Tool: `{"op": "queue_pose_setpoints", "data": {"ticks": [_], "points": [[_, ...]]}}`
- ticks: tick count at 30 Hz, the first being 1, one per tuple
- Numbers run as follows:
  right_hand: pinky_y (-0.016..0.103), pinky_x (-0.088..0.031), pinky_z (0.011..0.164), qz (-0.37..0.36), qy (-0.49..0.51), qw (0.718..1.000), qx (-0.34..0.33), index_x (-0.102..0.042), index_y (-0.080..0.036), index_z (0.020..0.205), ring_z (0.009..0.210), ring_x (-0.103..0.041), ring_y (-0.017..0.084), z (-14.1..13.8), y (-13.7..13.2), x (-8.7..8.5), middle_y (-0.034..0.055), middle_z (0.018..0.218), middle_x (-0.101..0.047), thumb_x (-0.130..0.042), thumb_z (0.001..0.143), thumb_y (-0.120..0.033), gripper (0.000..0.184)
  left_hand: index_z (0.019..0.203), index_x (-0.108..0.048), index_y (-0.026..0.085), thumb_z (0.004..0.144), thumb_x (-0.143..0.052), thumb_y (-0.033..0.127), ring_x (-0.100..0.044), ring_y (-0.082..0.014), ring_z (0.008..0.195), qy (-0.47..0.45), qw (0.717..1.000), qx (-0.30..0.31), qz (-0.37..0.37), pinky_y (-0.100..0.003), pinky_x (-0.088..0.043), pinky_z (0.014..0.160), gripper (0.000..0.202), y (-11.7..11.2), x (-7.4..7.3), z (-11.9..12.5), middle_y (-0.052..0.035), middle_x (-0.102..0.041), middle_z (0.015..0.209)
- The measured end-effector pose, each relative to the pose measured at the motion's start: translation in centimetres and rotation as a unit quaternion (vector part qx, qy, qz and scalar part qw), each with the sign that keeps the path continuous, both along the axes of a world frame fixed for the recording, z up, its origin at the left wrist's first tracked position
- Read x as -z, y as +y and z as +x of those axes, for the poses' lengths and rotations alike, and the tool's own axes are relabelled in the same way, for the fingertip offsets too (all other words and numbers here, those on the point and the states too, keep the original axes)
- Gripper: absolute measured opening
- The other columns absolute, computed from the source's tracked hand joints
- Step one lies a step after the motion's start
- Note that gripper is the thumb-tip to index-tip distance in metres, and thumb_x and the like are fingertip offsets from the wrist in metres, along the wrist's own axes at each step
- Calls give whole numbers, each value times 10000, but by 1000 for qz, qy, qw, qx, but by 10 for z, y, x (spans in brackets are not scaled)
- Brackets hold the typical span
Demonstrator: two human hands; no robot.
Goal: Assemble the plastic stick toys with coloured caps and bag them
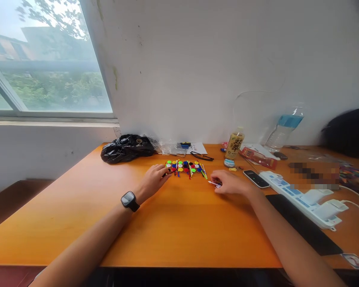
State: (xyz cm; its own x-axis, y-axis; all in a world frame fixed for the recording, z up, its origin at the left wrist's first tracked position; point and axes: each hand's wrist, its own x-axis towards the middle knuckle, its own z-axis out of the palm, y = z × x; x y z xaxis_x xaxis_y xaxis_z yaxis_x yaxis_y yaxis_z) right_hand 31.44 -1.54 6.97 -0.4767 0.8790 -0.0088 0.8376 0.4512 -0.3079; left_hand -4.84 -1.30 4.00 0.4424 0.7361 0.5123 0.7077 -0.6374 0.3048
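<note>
A cluster of small coloured discs and thin sticks point(186, 167) lies on the orange table point(173, 227), near its far side. My left hand point(154, 179), with a black watch on the wrist, rests on the table with its fingers curled, fingertips touching the cluster's left end. My right hand point(229, 182) lies just right of the cluster, fingers pinched on a small white and blue piece point(214, 183) against the tabletop.
A black plastic bag point(127, 148) and clear wrapping sit at the back. Glasses point(202, 156), a bottle point(234, 145), a red packet point(259, 157), a phone point(256, 178), a white power strip point(305, 199) and a black pad point(303, 223) crowd the right. A window is at left.
</note>
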Motion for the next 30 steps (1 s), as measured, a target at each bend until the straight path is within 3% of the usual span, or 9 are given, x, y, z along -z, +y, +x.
{"op": "queue_pose_setpoints", "data": {"ticks": [5,8,14,16,22,26,30], "points": [[299,-262,563,-49,-24,998,28,-525,-217,705,647,-518,160,14,0,-2,-5,737,-622,-656,662,-177,143,959,-738,227,1037,-574,411,-654,-215,900,-34,986,137,-94,-339,-528,820,258,-22,8,22,-76,-704,966],[293,-275,570,-31,-30,998,36,-553,-221,727,656,-544,165,16,-1,-5,1,759,-654,-683,685,-197,138,972,-749,224,1035,-594,409,-661,-206,903,-29,973,199,-116,-334,-532,831,250,-25,16,33,-77,-706,976],[311,-341,668,188,26,980,62,-591,-218,798,746,-583,206,-12,-8,-14,60,829,-689,-664,875,-358,175,998,-748,223,1039,-604,391,-659,-194,925,-40,961,239,-133,-302,-527,834,225,-26,20,42,-72,-688,999],[313,-369,708,218,82,972,37,-597,-213,829,780,-597,207,-30,-13,-10,66,848,-689,-592,948,-355,185,1003,-751,219,1041,-601,394,-660,-193,930,-45,959,243,-137,-297,-528,844,234,-27,22,43,-76,-685,1010],[270,-385,658,41,135,983,-115,-627,-226,889,731,-550,163,-77,-37,20,12,837,-649,-605,970,-328,132,1026,-766,227,1036,-609,405,-667,-199,959,-61,964,222,-134,-306,-531,875,237,-24,31,42,-80,-693,1029],[260,-397,653,10,159,978,-133,-614,-214,893,730,-533,156,-84,-39,30,4,830,-617,-625,963,-292,105,1018,-769,220,1016,-644,402,-667,-188,918,-70,965,212,-136,-292,-529,832,221,-18,34,39,-74,-696,1008],[282,-446,743,25,153,979,-133,-621,-208,945,830,-582,179,-80,-32,37,39,934,-651,-571,995,-231,75,1020,-763,215,1003,-663,389,-664,-170,874,-76,965,210,-135,-281,-520,796,202,-19,30,37,-65,-699,998]]}}
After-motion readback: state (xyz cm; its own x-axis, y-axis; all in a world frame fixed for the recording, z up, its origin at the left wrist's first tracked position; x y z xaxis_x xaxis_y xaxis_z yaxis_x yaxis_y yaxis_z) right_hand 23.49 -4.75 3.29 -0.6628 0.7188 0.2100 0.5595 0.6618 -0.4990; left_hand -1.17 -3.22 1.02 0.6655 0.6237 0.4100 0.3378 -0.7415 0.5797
